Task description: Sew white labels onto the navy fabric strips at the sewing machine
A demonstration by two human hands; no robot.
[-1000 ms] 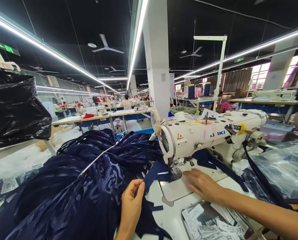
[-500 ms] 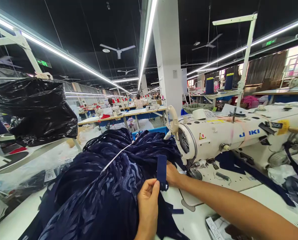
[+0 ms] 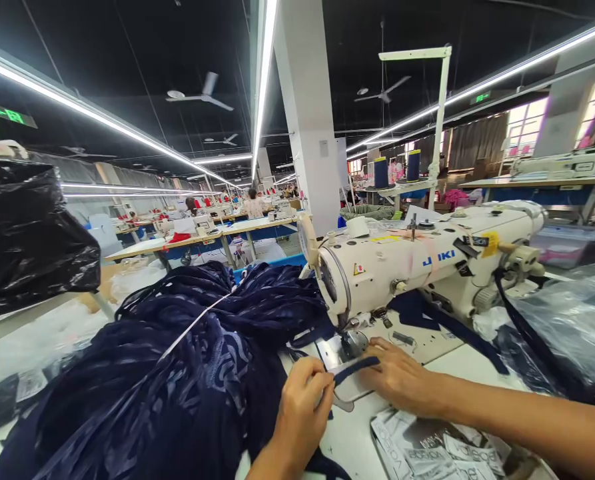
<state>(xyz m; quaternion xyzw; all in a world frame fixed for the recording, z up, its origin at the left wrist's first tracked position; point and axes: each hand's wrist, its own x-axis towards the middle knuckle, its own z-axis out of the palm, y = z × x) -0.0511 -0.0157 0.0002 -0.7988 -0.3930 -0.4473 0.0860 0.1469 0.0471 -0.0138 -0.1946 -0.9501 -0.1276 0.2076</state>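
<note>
Sewing hall, JUKI machine (image 3: 417, 267), both hands pinching navy strip (image 3: 356, 367)

"JUKI" in blue on sewing machine (image 3: 427, 267); paper labels' (image 3: 427, 453) print seemingly unreadable.

Left hand (image 3: 302, 407) bare, right hand (image 3: 400, 380) bare, forearms unsleeved, no rings visible

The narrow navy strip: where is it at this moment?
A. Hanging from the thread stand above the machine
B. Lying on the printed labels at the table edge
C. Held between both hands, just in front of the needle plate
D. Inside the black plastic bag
C: the navy strip runs from the left hand to the right hand, just in front of the needle plate of the sewing machine.
</note>
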